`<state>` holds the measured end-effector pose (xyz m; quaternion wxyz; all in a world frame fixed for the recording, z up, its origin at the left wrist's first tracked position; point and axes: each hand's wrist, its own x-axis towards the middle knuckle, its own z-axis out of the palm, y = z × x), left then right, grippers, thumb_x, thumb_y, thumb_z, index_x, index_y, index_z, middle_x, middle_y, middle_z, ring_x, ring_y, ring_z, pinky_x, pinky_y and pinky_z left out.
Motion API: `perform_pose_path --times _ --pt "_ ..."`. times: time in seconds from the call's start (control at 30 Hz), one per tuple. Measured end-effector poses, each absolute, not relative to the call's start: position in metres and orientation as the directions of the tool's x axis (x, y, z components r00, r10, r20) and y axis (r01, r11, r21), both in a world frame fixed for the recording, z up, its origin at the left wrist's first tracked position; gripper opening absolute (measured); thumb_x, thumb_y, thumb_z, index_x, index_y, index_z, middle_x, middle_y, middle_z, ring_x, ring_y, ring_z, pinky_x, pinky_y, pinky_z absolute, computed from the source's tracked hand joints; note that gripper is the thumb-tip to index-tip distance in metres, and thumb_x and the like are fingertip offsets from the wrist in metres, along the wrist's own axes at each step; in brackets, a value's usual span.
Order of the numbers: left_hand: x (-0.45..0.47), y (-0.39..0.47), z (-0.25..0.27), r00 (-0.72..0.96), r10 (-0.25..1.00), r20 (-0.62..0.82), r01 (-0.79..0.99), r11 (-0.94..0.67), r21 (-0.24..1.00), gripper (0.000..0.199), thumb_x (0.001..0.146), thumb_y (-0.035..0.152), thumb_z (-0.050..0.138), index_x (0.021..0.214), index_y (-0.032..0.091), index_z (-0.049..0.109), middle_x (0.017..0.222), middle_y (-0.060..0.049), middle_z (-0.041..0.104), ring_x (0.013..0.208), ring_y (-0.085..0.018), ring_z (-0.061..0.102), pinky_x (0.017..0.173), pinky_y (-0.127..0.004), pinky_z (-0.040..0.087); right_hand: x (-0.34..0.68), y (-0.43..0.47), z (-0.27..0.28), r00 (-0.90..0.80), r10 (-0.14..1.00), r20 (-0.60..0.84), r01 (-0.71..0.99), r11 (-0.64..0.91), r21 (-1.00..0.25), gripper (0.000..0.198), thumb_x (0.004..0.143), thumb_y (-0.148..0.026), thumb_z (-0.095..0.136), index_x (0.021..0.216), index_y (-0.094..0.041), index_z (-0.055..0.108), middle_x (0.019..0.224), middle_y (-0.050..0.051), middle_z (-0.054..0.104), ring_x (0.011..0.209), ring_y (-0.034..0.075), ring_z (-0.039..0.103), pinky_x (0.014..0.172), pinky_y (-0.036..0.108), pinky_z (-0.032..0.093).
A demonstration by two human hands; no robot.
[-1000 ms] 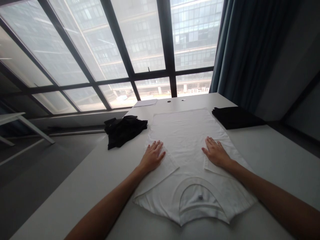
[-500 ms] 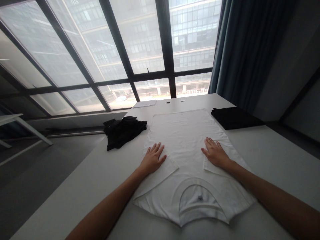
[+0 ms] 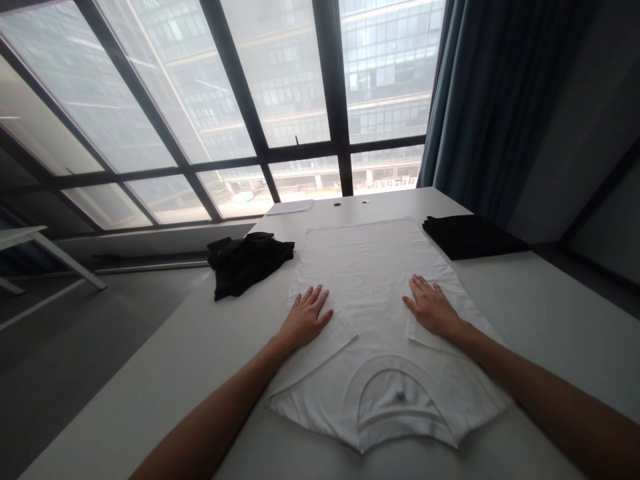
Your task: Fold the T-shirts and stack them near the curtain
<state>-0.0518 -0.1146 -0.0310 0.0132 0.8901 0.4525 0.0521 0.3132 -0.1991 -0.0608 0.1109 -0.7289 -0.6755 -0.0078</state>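
Note:
A white T-shirt (image 3: 370, 293) lies spread on the white table, its neckline towards me and its hem at the far end. Both sleeves are folded inward over the body. My left hand (image 3: 306, 317) rests flat on the left side of the shirt, by the folded sleeve, with its fingers apart. On the other side my right hand (image 3: 432, 305) lies flat over the right sleeve area, palm down and fingers stretched out. Neither hand grips the cloth. A small dark label shows inside the collar.
A crumpled black garment (image 3: 250, 263) lies left of the shirt, near the table's edge. To the right is a folded black cloth (image 3: 473, 236). White papers (image 3: 290, 207) lie at the far end of the table (image 3: 560, 313), before the windows. A blue curtain (image 3: 470, 100) hangs at right.

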Motion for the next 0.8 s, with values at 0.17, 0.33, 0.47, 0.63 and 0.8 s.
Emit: perform_pose_path --times 0.17,0.33,0.47,0.63,0.8 --pt "-0.0518 -0.1143 -0.0311 0.585 0.807 0.086 0.804 -0.59 0.07 0.066 0.103 0.057 0.035 0.159 0.022 0.037 0.168 -0.009 0.025 0.156 -0.032 0.02 0.124 -0.055 0.02 0.313 -0.1992 -0.0603 0.088 0.983 0.159 0.988 -0.065 -0.143 0.064 0.105 -0.043 0.032 0.155 -0.004 0.037 0.165 0.02 0.029 0.155 0.029 0.024 0.123 0.053 0.02" --pt "-0.0516 -0.1142 -0.0305 0.589 0.804 0.085 0.802 -0.594 0.066 0.066 0.103 0.056 0.035 0.159 0.021 0.037 0.168 -0.009 0.024 0.156 -0.032 0.02 0.124 -0.055 0.02 0.313 -0.1994 -0.0597 0.087 0.983 0.16 0.988 -0.064 -0.143 0.065 0.105 -0.043 0.032 0.155 -0.003 0.036 0.165 0.02 0.03 0.154 0.029 0.024 0.123 0.053 0.02" --pt "-0.0512 -0.1142 -0.0303 0.586 0.807 0.072 0.806 -0.59 0.059 0.067 0.104 0.056 0.035 0.16 0.02 0.036 0.168 -0.009 0.023 0.156 -0.032 0.019 0.124 -0.055 0.019 0.313 -0.1993 -0.06 0.087 0.984 0.154 0.988 -0.065 -0.142 0.065 0.105 -0.042 0.032 0.155 -0.002 0.036 0.165 0.02 0.029 0.155 0.029 0.023 0.123 0.054 0.02" --pt "-0.0514 -0.1138 -0.0314 0.583 0.809 0.074 0.807 -0.587 0.062 0.067 0.104 0.056 0.035 0.16 0.019 0.035 0.168 -0.009 0.023 0.156 -0.032 0.019 0.124 -0.055 0.019 0.3139 -0.1986 -0.0614 0.082 0.984 0.157 0.988 -0.06 -0.144 0.065 0.104 -0.043 0.031 0.155 -0.003 0.036 0.165 0.02 0.029 0.155 0.029 0.024 0.123 0.054 0.02" --pt "-0.0511 -0.1145 -0.03 0.583 0.809 0.073 0.807 -0.587 0.07 0.067 0.104 0.056 0.035 0.16 0.02 0.036 0.168 -0.009 0.023 0.156 -0.032 0.019 0.124 -0.055 0.019 0.3153 -0.1977 -0.0638 0.076 0.982 0.171 0.988 -0.051 -0.149 0.064 0.104 -0.043 0.031 0.155 -0.005 0.037 0.165 0.02 0.03 0.154 0.03 0.025 0.122 0.054 0.02"
